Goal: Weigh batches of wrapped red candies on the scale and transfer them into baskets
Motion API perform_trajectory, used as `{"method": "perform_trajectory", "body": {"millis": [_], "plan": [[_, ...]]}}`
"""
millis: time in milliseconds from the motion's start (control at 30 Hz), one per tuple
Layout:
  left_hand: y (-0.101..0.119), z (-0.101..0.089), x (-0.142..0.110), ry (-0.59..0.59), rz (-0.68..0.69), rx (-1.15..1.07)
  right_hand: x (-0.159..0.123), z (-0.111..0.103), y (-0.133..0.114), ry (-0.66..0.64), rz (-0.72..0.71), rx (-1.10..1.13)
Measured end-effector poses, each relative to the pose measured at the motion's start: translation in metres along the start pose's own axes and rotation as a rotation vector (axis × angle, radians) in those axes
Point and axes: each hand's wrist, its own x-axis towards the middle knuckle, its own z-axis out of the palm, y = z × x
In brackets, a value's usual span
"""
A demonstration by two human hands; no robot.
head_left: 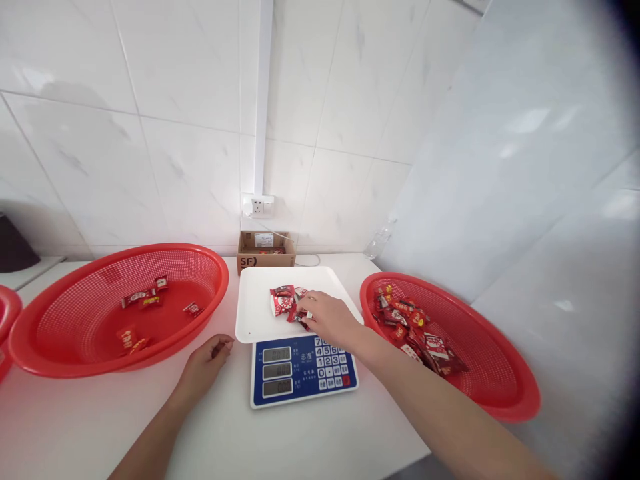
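Observation:
A digital scale [305, 373] with a white weighing tray [257, 320] stands in the middle of the table. On its tray lie several small red and white wrapped candies [283, 303]. My right hand [327, 317] reaches over the tray from the right, its fingers bent and closed on a red-wrapped candy [299, 317] at the edge of this group. The fingers partly cover that wrapper. Left of the scale my left hand [207, 360] rests on the white tabletop, fingers curled in, with nothing visible in it.
A red plastic basket [210, 280] with a few candies stands on the left, and another red basket [500, 373] holding many wrapped packets on the right. Behind the scale sits a small cardboard box [265, 261] beneath a wall socket [259, 206]. A clear plastic item [381, 239] leans in the corner.

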Motion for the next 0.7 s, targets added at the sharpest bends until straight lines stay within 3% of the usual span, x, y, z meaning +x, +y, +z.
{"method": "perform_trajectory", "body": {"millis": [167,333,600,700], "plan": [[0.000,0.001,0.000,0.018,0.011,-0.022,-0.015,-0.014,0.002,0.150,0.153,0.115],[0.000,0.002,0.002,0.038,0.021,-0.027,-0.058,-0.033,0.021,0.369,0.309,0.158],[-0.005,0.002,0.003,0.023,-0.007,-0.030,-0.139,-0.049,0.047,0.675,0.901,0.253],[-0.004,0.004,0.003,0.030,-0.010,-0.016,-0.155,-0.050,0.050,0.731,1.014,0.350]]}}
